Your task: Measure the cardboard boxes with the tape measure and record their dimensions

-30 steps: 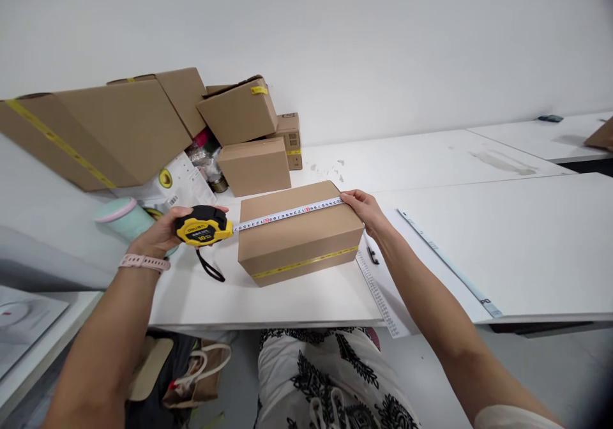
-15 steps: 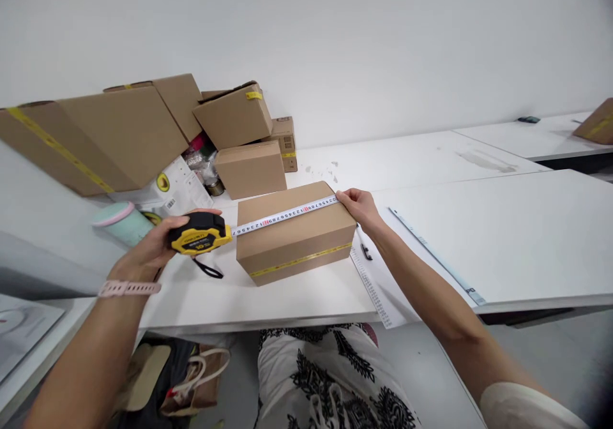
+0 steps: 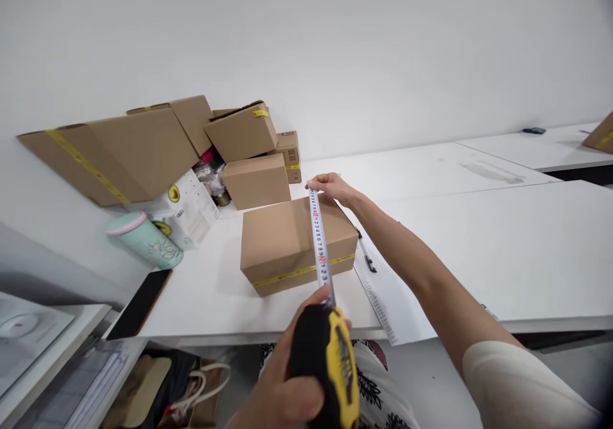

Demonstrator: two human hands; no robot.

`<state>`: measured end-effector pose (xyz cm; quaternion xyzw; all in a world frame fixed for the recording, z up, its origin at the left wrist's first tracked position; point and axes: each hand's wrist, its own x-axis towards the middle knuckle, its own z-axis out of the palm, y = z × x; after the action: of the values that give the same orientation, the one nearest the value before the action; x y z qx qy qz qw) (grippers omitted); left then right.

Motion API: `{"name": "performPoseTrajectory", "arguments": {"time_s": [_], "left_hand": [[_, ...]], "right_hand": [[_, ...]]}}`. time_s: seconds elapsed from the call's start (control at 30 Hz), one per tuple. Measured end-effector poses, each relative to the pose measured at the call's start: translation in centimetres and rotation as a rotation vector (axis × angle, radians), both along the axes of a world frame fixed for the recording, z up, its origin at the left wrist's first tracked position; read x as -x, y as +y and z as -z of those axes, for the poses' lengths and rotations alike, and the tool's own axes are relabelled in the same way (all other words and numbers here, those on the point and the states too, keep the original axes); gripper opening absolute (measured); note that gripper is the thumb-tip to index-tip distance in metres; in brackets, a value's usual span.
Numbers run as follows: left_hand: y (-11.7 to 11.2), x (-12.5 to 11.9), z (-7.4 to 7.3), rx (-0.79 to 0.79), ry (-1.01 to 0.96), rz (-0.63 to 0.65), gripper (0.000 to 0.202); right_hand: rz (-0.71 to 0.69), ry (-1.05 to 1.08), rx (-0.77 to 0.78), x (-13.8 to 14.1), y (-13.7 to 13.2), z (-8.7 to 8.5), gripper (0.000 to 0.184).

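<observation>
Measuring tape in a black-and-yellow plastic case [image 3: 330, 359] spans a brown rectangular cardboard box with a yellow tape band [image 3: 278, 244], as seen from my remote station. The left hand [image 3: 287, 394] is wrapped tight around the case, just in front of the box and past the near edge of the white counter [image 3: 479, 237]. The right hand [image 3: 331, 186] pinches the tip of the white numbered blade [image 3: 318, 237] at the box's far top edge. The box sits flat on the counter, with a black pen [image 3: 366, 258] just to its right and a heap of brown cardboard cartons [image 3: 143, 148] behind it to the left. I judge the step in hand to be gauging the box front to back. A fair reading calls for the blade held taut and flat on the lid, with the tip kept at that far edge.
</observation>
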<state>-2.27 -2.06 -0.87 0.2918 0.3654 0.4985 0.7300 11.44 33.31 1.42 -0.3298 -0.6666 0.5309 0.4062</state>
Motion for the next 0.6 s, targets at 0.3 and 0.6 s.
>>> {"name": "performPoseTrajectory", "arguments": {"time_s": [0.3, 0.6], "left_hand": [[5.1, -6.7, -1.2, -0.157, 0.029, -0.048, 0.067], [2.9, -8.7, 3.0, -0.100, -0.038, -0.123, 0.095]], "right_hand": [[0.139, -0.139, 0.100, 1.6, 1.8, 1.9, 0.036], [0.046, -0.153, 0.093, 0.9, 0.8, 2.5, 0.037]]}}
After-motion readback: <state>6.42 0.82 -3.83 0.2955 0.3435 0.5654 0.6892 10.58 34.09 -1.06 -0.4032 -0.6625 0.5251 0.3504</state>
